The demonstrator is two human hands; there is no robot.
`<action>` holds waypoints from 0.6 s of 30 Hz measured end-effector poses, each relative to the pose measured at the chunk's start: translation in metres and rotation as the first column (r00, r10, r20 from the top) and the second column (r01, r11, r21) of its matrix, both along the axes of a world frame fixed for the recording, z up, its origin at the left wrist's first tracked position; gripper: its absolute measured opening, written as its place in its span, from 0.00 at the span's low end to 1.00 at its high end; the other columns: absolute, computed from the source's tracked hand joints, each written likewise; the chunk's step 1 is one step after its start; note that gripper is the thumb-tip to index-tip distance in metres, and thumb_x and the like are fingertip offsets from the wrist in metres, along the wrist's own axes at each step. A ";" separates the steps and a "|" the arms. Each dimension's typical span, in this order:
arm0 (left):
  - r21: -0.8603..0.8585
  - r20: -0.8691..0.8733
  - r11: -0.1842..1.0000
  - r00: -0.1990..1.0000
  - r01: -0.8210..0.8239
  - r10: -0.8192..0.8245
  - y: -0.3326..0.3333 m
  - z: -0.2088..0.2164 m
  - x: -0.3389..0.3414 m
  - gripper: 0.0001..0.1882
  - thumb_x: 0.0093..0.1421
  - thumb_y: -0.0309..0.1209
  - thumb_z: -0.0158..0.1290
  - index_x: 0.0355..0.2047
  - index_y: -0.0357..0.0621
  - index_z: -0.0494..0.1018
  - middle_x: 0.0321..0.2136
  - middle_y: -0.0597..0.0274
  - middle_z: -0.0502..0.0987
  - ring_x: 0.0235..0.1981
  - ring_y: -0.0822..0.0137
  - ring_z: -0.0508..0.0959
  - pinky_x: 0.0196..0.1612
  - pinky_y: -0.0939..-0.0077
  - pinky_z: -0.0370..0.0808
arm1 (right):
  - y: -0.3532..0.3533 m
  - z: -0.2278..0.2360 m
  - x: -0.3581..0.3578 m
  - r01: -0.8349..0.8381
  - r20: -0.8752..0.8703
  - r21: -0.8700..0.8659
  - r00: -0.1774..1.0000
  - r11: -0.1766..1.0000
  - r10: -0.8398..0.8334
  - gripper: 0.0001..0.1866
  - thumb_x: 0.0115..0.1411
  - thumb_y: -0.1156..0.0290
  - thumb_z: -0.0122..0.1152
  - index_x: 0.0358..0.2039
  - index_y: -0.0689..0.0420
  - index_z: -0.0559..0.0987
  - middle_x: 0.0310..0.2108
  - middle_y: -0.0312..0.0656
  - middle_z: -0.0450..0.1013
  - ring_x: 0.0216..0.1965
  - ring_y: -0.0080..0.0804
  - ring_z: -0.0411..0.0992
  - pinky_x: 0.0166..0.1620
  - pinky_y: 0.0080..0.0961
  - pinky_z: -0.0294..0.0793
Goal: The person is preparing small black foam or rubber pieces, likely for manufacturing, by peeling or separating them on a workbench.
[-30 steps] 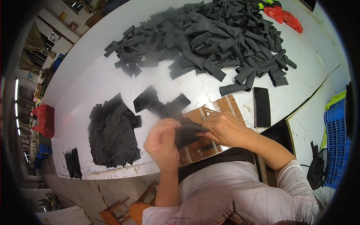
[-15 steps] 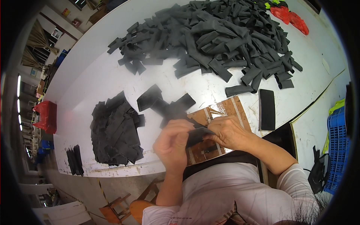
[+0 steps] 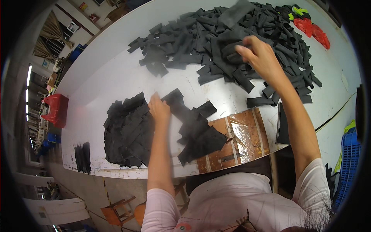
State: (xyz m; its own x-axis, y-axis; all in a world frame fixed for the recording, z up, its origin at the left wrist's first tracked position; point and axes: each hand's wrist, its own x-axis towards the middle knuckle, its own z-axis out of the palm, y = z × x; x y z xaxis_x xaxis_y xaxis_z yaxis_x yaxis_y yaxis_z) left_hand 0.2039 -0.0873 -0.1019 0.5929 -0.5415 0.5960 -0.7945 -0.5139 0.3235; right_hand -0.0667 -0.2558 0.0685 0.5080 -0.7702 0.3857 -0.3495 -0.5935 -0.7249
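On the tabletop point(image 3: 92, 85), the heap point(image 3: 210, 50) lies before you, toward the far side. Nearer, the board point(image 3: 249, 135) sits at your edge, loose pieces point(image 3: 199, 133) overlapping its left part, the phone point(image 3: 283, 125) to its right. Left of the pieces lies the stack point(image 3: 127, 135); farther left, the bundle point(image 3: 82, 157). A bag point(image 3: 311, 31) lies right of the heap, the crate point(image 3: 349, 170) at your far right.

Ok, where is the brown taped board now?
In the head view, the board lies right of centre at the near edge of the white table, with dark fabric pieces overlapping its left side and the dark phone just to its right.
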 end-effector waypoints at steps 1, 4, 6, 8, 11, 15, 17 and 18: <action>0.205 -0.084 0.978 0.995 -0.041 0.059 0.001 0.001 0.007 0.14 0.47 0.27 0.51 0.37 0.40 0.68 0.37 0.51 0.70 0.42 0.51 0.66 0.41 0.63 0.66 | 0.013 -0.009 -0.004 0.007 0.071 0.056 0.997 0.998 -0.011 0.22 0.54 0.56 0.49 0.26 0.67 0.72 0.15 0.39 0.67 0.17 0.25 0.67 0.23 0.22 0.65; 0.396 -0.242 0.917 0.968 0.040 0.062 0.008 -0.001 0.027 0.11 0.45 0.29 0.55 0.29 0.38 0.70 0.30 0.51 0.72 0.37 0.51 0.69 0.38 0.63 0.67 | 0.058 -0.031 -0.036 -0.147 0.091 0.397 0.989 0.906 0.120 0.16 0.54 0.62 0.50 0.28 0.66 0.71 0.16 0.38 0.68 0.17 0.20 0.66 0.23 0.18 0.65; 0.399 -0.294 0.914 0.955 0.074 0.051 0.012 0.012 0.020 0.09 0.45 0.29 0.54 0.26 0.36 0.71 0.27 0.51 0.73 0.33 0.52 0.70 0.36 0.65 0.68 | 0.090 -0.049 -0.053 -0.194 0.060 0.513 0.980 0.836 0.191 0.13 0.55 0.65 0.50 0.27 0.64 0.72 0.16 0.37 0.67 0.17 0.18 0.65 0.23 0.17 0.65; -0.138 -0.501 0.990 0.859 0.041 -0.105 0.019 0.029 0.002 0.07 0.45 0.26 0.54 0.22 0.34 0.70 0.22 0.52 0.72 0.26 0.56 0.72 0.31 0.71 0.68 | 0.122 -0.056 -0.064 -0.237 0.040 0.611 0.962 0.755 0.270 0.10 0.55 0.69 0.51 0.26 0.63 0.72 0.15 0.37 0.67 0.18 0.21 0.66 0.24 0.18 0.65; -0.571 -0.678 0.820 0.549 0.025 -0.489 0.048 0.045 -0.036 0.06 0.49 0.23 0.51 0.28 0.35 0.68 0.25 0.61 0.73 0.26 0.66 0.72 0.31 0.75 0.69 | 0.159 -0.059 -0.062 -0.426 -0.006 0.504 0.868 0.751 0.497 0.07 0.53 0.71 0.53 0.26 0.62 0.72 0.17 0.42 0.69 0.20 0.31 0.69 0.26 0.24 0.67; -0.715 -0.587 0.625 -0.216 -0.313 -0.780 0.087 0.071 -0.109 0.18 0.53 0.20 0.46 0.46 0.33 0.62 0.42 0.54 0.69 0.44 0.64 0.70 0.50 0.70 0.64 | 0.194 -0.085 -0.035 -0.473 0.117 0.462 0.871 0.751 0.477 0.08 0.49 0.72 0.59 0.26 0.62 0.72 0.16 0.36 0.66 0.17 0.25 0.64 0.23 0.18 0.65; -0.695 -0.574 0.638 -0.277 -0.332 -0.770 0.106 0.069 -0.136 0.20 0.53 0.21 0.46 0.48 0.33 0.60 0.45 0.53 0.67 0.47 0.63 0.68 0.52 0.69 0.62 | 0.203 -0.084 -0.018 -0.237 0.165 0.410 0.969 0.881 0.184 0.08 0.46 0.74 0.61 0.26 0.61 0.72 0.15 0.35 0.64 0.16 0.22 0.62 0.22 0.17 0.63; -0.679 -0.560 0.648 -0.328 -0.345 -0.761 0.115 0.066 -0.148 0.22 0.54 0.21 0.45 0.50 0.34 0.58 0.47 0.53 0.66 0.49 0.62 0.66 0.54 0.68 0.60 | 0.205 -0.084 -0.011 -0.232 0.158 0.418 0.971 0.878 0.181 0.08 0.46 0.74 0.61 0.26 0.61 0.72 0.15 0.35 0.64 0.16 0.22 0.62 0.22 0.17 0.63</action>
